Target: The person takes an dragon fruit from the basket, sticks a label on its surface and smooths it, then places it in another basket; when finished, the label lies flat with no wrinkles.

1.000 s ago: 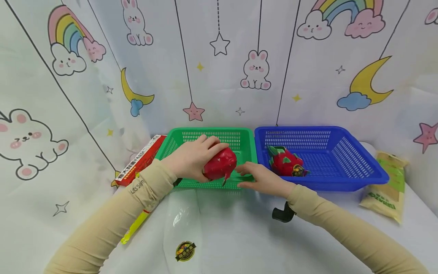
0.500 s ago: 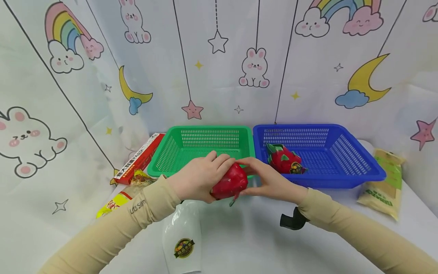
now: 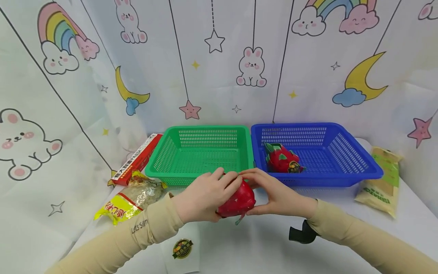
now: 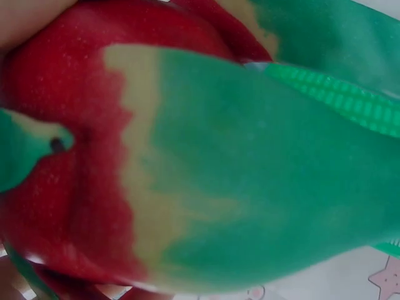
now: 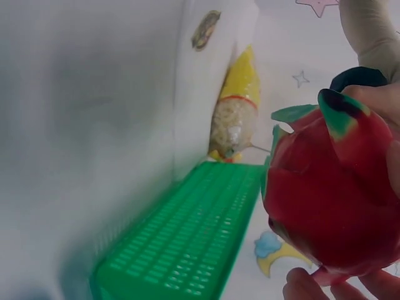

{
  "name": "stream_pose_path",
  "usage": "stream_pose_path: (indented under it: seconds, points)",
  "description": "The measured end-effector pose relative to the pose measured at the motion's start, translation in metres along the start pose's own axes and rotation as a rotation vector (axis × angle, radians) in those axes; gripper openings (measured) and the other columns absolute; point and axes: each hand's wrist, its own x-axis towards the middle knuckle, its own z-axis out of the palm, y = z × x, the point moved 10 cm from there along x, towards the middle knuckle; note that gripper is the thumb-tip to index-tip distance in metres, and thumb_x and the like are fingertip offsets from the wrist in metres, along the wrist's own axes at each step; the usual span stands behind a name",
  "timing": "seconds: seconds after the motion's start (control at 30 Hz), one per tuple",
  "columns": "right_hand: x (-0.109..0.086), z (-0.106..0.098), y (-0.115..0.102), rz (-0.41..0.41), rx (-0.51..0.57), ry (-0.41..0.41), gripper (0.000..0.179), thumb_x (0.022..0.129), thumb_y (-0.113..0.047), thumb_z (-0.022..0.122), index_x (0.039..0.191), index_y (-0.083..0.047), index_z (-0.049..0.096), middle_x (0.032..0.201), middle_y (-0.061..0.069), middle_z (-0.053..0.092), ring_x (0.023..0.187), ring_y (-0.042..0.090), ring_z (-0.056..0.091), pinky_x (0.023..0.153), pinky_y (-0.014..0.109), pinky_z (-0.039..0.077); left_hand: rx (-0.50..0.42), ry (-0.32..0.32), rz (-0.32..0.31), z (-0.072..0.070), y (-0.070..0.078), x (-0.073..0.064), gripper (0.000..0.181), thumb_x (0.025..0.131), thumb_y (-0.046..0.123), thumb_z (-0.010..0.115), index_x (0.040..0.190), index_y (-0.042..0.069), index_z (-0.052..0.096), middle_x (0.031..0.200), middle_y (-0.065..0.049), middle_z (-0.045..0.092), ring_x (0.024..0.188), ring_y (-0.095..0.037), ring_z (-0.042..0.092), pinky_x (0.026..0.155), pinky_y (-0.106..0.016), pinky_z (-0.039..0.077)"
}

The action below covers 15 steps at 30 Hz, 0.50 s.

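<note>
Above the table in front of the green basket [image 3: 198, 177], my left hand [image 3: 202, 196] grips a red dragon fruit [image 3: 241, 199] with green leaf tips. My right hand [image 3: 278, 194] is at its right side, fingers and thumb curved round it. The left wrist view is filled by the same dragon fruit [image 4: 69, 212], a broad green leaf [image 4: 262, 169] sticking out toward the camera. Fingertips [image 5: 303, 284] show at the fruit's lower end in the right wrist view. Another dragon fruit [image 3: 282, 158] lies in the left part of the blue basket [image 3: 342, 182].
At the left lie a red pasta box [image 3: 138, 160] and a yellow-ended clear bag of noodles [image 3: 138, 198]. A glossy white thing with a round label [image 3: 182, 248] lies in front. A tan and green packet [image 3: 381, 182] rests right of the blue basket.
My left hand has brought the dragon fruit out from over the green basket, toward me and rightward. My right hand has moved nearer and now holds it too. The noodle bag has come into view.
</note>
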Motion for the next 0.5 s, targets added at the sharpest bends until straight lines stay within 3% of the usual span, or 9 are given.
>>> stream_pose_path:
  seconds: [0.3,0.5]
  points:
    - [-0.012,0.003,-0.002,-0.049,-0.054,0.017,0.073,0.075,-0.032,0.076,0.134,-0.010,0.041,0.129,0.003,0.045,0.107,0.014,0.058,0.085,0.027,0.052,-0.022,0.012,0.014,0.009,0.013,0.000,0.087,0.058,0.055,0.078,0.125,0.012,0.044,0.117,0.001,0.053,0.092,-0.016,0.053,0.067,-0.025,0.053]
    - [-0.019,0.007,0.007,0.010,-0.057,-0.005,0.074,0.073,-0.033,0.077,0.134,-0.012,0.041,0.129,0.002,0.045,0.106,0.013,0.058,0.084,0.026,0.052,-0.030,0.039,0.023,0.017,0.020,0.001,0.085,0.059,0.055,0.078,0.124,0.012,0.045,0.117,0.001,0.053,0.091,-0.017,0.053,0.065,-0.024,0.052]
